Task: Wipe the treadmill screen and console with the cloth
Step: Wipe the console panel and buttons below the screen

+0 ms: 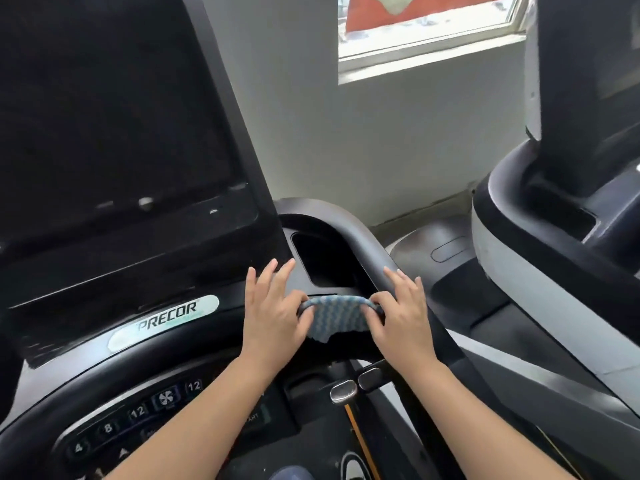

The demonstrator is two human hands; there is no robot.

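Note:
A small blue-and-white patterned cloth (335, 316) hangs between my two hands over the right side of the treadmill console (104, 386). My left hand (273, 310) pinches its left edge between thumb and forefinger, the other fingers spread upward. My right hand (401, 313) pinches the right edge the same way. The dark treadmill screen (104, 109) fills the upper left, above a Precor label (166, 318). Round numbered buttons (138, 412) line the lower console, partly hidden by my left forearm.
A black cup-holder recess (322, 261) sits just beyond the cloth, bordered by a curved black handrail (367, 244). A second treadmill (561, 216) stands at the right. A grey wall and a window (429, 32) lie ahead. A metal pulse grip (343, 391) sits below my hands.

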